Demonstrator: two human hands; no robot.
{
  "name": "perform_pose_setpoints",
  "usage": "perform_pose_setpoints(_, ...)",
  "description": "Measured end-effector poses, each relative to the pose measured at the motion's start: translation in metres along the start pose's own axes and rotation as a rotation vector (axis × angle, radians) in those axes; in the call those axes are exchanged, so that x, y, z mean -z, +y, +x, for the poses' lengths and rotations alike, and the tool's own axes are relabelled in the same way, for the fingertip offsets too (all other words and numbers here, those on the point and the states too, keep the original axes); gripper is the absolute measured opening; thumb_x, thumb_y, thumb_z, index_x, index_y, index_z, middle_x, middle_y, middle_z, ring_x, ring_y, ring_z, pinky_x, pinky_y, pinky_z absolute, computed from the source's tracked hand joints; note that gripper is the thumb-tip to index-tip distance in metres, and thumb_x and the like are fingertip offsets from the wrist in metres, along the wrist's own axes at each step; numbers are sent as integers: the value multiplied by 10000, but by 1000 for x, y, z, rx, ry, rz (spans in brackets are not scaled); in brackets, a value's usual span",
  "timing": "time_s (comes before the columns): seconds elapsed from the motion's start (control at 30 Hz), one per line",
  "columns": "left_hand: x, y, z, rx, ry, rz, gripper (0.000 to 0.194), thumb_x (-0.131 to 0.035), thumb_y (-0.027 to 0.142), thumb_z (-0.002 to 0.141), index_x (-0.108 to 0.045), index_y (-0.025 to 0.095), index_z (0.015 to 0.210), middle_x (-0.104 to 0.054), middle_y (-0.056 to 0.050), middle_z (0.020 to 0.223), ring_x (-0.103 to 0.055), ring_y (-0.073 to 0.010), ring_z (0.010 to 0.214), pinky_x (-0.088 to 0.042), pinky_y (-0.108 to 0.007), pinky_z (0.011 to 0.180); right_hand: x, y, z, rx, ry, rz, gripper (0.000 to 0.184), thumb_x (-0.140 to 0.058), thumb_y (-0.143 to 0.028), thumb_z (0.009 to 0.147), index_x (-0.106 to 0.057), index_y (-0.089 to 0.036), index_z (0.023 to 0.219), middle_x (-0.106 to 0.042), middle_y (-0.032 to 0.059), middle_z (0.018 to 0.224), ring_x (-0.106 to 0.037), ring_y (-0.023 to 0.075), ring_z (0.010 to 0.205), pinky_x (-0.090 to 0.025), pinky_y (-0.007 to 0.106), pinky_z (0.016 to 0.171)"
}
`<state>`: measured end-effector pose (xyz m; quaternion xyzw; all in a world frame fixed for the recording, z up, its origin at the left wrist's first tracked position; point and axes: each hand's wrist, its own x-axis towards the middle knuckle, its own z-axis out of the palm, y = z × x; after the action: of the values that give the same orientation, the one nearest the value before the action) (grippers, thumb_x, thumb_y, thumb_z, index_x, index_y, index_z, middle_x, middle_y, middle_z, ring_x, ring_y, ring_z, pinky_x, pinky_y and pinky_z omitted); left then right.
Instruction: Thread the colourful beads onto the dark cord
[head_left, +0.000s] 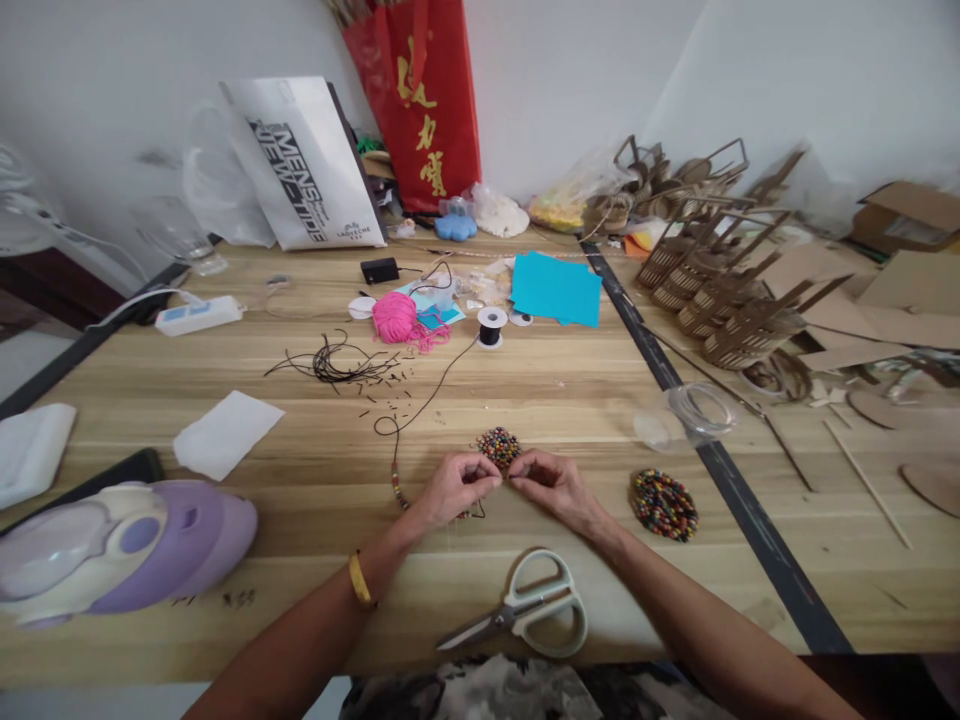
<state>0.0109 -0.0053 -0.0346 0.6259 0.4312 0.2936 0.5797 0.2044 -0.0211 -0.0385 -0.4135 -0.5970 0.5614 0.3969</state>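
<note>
Both my hands meet just in front of a small pile of multicoloured beads. The thumb and finger of my left hand are pinched, apparently on a thin black cord; its tip is too small to see clearly. That cord runs from a spool with a loop in it and passes beneath my left wrist. A short row of strung beads sits on it, partly hidden by the wrist. Close beside, my right hand pinches something small and dark at its fingertips, which I cannot make out.
Scissors lie near the front edge. Right of my hands is a coil of strung beads. Cut black cords, pink yarn and blue sheets lie farther back. A purple-and-white device stands left; small baskets stand right.
</note>
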Motion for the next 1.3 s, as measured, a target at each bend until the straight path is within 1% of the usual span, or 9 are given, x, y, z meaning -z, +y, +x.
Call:
perform_pose_setpoints(0.23, 1, 4, -1, -32, -7, 50, 147, -616, 242, 753, -652, 104, 718, -563, 5, 607, -457, -76, 554, -344, -179, 526, 1, 0, 0, -5, -33, -11, 235, -658, -382, 793, -644, -150, 830, -630, 31, 743, -561, 133, 662, -441, 243, 613)
perform_pose_setpoints(0.4, 0, 6, -1, -16, -15, 38, 165, -619, 264, 749, -654, 107, 713, -566, 7, 603, -468, -84, 559, -350, -188, 539, 2, -2, 0, 17, -60, -28, 250, -652, -398, 799, -650, -151, 839, -631, 39, 766, -561, 139, 684, -443, 252, 632)
perform_pose_setpoints(0.6, 0, 6, -2, -14, -17, 32, 156, -615, 261, 750, -652, 112, 725, -555, 12, 594, -444, -76, 530, -338, -179, 507, 1, 1, 0, 13, -66, -18, 253, -651, -408, 798, -648, -159, 838, -620, 33, 756, -547, 137, 676, -427, 250, 618)
perform_pose_setpoints(0.8, 0, 5, -2, -33, -16, 46, 136, -617, 236, 747, -651, 108, 717, -547, 14, 589, -435, -74, 531, -328, -178, 502, 1, 2, 1, -5, -70, 9, 218, -675, -365, 781, -643, -153, 819, -605, 22, 742, -530, 123, 654, -412, 240, 602)
perform_pose_setpoints(1.03, 0, 5, -2, -16, -22, 51, 141, -614, 245, 748, -654, 112, 719, -536, 18, 579, -421, -74, 526, -323, -182, 495, 2, 1, 1, -4, -77, -10, 225, -665, -371, 789, -649, -149, 822, -613, 32, 760, -547, 133, 676, -431, 256, 632)
perform_pose_setpoints(1.3, 0, 6, -2, -19, -21, 52, 151, -618, 251, 746, -662, 112, 711, -550, 9, 592, -452, -88, 558, -335, -190, 523, 2, 1, 1, 0, -73, -23, 234, -663, -385, 790, -642, -154, 823, -613, 28, 737, -540, 131, 661, -421, 247, 599)
